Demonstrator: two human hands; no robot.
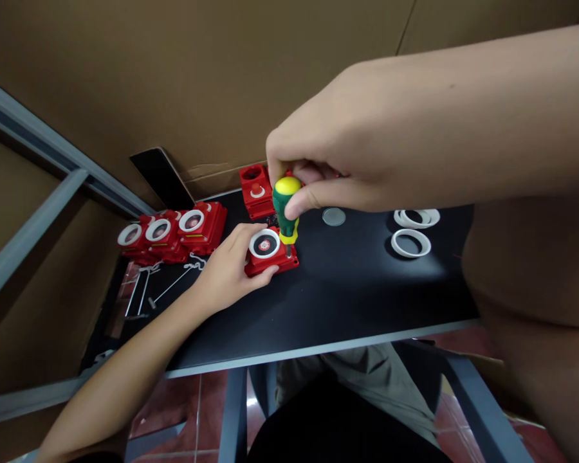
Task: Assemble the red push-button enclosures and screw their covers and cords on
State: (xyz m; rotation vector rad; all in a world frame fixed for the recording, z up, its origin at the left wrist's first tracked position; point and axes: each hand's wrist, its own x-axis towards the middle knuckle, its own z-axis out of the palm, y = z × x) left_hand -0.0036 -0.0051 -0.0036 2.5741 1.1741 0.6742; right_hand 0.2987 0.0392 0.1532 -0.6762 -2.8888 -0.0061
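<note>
My right hand [318, 148] grips the handle of a green and yellow screwdriver [284, 204], held upright with its tip down at the right part of a red box [275, 262]. A white ring [264, 244] with a dark round window sits on top of that box. Wrapped around the box's left side, my left hand [231, 263] steadies it on the black table, thumb at the front edge and fingers behind. Whether the tip sits in a screw is too small to tell.
Several red boxes with white rings [192, 220] stand at the left, another red box [257, 191] at the back. A clear disc [334, 217] and loose white rings [410, 244] lie to the right. A dark phone-like slab [161, 177] leans on the cardboard wall [231, 77]. Metal rods [137, 292] lie front left.
</note>
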